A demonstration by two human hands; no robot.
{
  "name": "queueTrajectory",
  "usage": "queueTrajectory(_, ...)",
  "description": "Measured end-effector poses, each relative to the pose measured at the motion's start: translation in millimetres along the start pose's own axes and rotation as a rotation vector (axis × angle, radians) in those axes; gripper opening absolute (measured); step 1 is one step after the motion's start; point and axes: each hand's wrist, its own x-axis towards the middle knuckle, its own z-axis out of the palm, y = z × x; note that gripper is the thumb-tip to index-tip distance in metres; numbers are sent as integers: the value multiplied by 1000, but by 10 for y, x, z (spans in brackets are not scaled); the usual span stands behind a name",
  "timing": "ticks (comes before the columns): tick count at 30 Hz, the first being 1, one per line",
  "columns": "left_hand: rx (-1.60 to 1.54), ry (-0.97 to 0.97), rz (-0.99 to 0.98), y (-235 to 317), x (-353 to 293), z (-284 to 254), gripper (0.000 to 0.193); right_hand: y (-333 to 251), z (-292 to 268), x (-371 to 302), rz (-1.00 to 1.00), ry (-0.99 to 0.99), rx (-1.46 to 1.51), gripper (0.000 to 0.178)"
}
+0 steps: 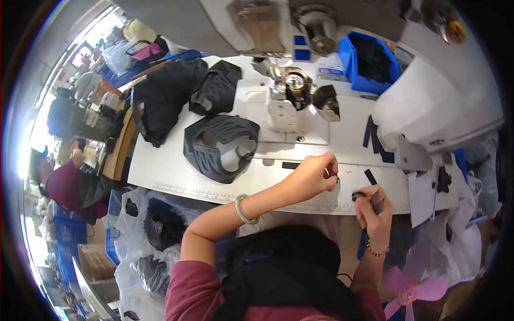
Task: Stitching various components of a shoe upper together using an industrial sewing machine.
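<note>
Over the front of the white sewing table (166,166), my left hand (321,174) is closed, its fingertips pinched together. What it pinches, if anything, is too small to tell. Just to the right, by the table's front edge, my right hand (376,211) is curled around a small dark object (378,201) with a rounded black end; its kind is unclear. A short black strip (370,177) lies just beyond my right hand, and another dark strip (290,165) is partly behind my left hand. Black molded shoe uppers (222,150) rest left of the sewing machine's metal post (284,115).
The white machine body (439,107) rises at the right. A blue bin (369,61) with black pieces stands at the back. Several black strips (375,139) lie at right. A black fabric pile (168,96) is far left. Below right is a pink fan (408,293).
</note>
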Motion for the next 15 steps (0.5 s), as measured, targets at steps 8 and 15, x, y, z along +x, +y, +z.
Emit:
queueTrajectory(8, -332, 357, 193, 85, -345, -83, 21, 118, 430, 283, 76, -103, 194, 13)
queueTrajectory(15, -116, 339, 332, 210, -512, -313, 33, 101, 519, 391, 49, -99, 141, 10)
